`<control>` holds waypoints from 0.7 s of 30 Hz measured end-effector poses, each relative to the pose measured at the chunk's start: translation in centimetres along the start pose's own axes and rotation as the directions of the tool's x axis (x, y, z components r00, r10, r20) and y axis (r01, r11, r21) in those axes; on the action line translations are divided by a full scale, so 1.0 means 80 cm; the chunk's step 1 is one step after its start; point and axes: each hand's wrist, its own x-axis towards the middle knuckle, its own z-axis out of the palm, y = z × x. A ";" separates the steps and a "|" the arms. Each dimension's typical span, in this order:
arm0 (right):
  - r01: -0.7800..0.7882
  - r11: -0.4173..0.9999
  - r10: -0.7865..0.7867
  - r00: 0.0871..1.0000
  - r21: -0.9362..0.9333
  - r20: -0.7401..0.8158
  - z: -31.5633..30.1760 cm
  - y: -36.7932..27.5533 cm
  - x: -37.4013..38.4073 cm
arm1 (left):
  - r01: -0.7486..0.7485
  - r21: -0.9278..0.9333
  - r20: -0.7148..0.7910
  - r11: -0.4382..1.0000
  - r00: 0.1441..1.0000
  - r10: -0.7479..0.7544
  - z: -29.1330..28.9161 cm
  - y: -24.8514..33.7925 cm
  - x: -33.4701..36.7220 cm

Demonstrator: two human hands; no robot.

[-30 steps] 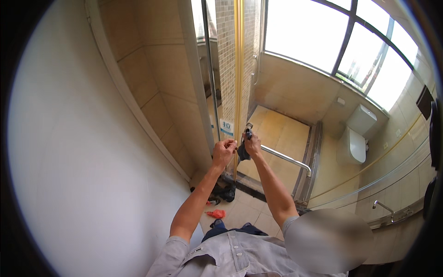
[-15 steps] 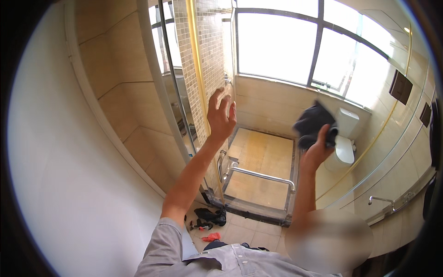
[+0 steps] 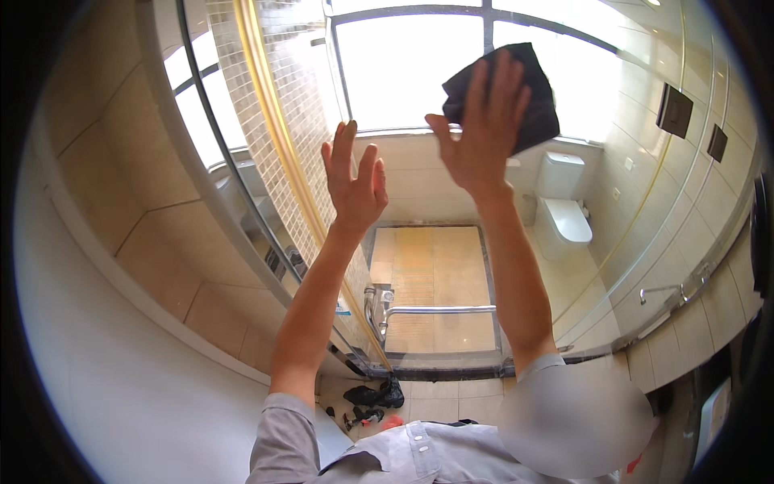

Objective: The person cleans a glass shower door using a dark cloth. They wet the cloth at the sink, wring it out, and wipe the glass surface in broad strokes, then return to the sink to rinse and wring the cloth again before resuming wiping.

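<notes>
at upper centre, the right hand [image 3: 482, 145] spreads flat over a dark cloth [image 3: 538, 101]; the left hand [image 3: 356, 194] (fingers parted, empty) is left of centre.

We see a black cloth [image 3: 538, 109], opened broad and slanted, creased along its left edge, raised on the far side, right of centre, partly covered.
</notes>
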 end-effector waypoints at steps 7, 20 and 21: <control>0.277 0.927 -0.309 0.947 0.252 0.092 0.083 -0.130 0.048 | -0.089 -0.085 -0.035 0.992 0.996 0.086 0.003 -0.022 -0.026; 0.263 0.951 -0.267 0.964 0.164 0.002 0.115 -0.186 0.084 | -0.043 -0.183 -0.081 0.982 0.996 0.029 0.003 -0.026 -0.041; 0.263 0.952 -0.268 0.963 0.157 0.011 0.116 -0.189 0.086 | -0.069 -0.195 -0.097 0.978 0.994 0.050 0.007 -0.024 -0.041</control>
